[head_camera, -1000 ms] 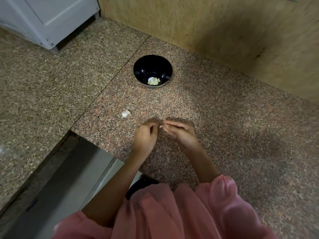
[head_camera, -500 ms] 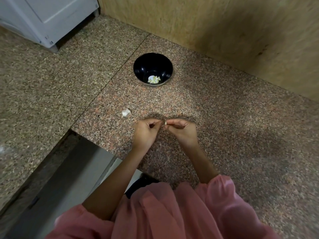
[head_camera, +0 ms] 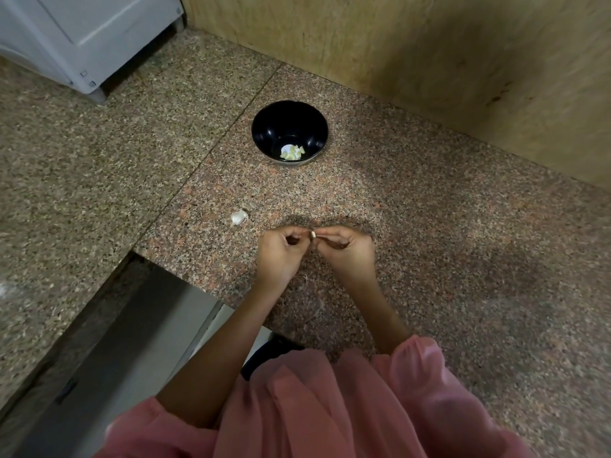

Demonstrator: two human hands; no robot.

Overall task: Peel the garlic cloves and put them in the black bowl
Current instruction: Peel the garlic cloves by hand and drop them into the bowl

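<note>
While left hand (head_camera: 281,256) & right hand (head_camera: 347,252) pinch small pale garlic clove (head_camera: 312,234) btwn fingers (head_camera: 325,231), person should steady one end, strip skin.

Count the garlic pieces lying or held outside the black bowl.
2. One clove is pinched between the left hand and right hand; a white garlic piece lies on the counter to their left. Others may be hidden inside the curled fingers.
</note>
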